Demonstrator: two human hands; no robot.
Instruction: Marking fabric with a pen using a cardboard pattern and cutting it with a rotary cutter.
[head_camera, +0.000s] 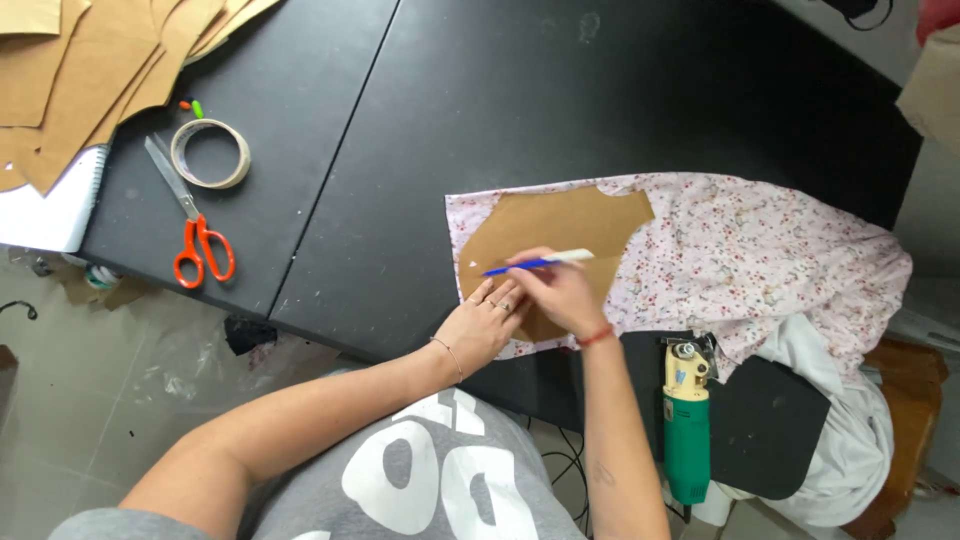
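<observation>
sewing workshop | floral fabric (760, 250) | paper patterns (90, 60) | electric cutter (687, 420)

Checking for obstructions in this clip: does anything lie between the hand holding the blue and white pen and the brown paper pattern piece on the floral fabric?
Nothing visible does. The right hand holds the blue and white pen directly over the brown paper pattern piece, which the left hand presses flat on the pink floral fabric.

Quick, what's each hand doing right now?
Left hand: open, flat on the brown paper pattern.
Right hand: closed on a blue and white pen.
</observation>
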